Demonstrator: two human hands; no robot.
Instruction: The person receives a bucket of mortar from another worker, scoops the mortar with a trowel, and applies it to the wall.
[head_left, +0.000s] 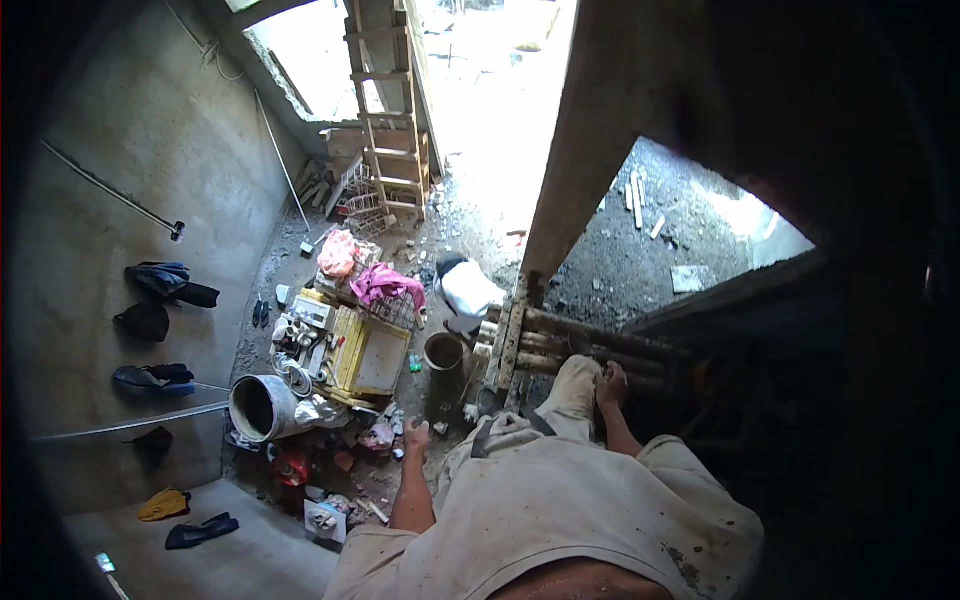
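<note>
Head view: both hands (612, 386) look indistinct; poles (560, 323) fade into shadow.

Floor (425, 238): grey, strewn with rubble; on it we see a bucket (443, 351), dark footwear (264, 313), a small green item (415, 362) and the foot of a wooden ladder (386, 117).
Desk (384, 353): yellow-framed, pale-panelled; we note a cluster of objects (296, 337), too small to name, at its left.
Wire rack (403, 310): beside the desk, bearing a magenta cloth (385, 284).
</note>
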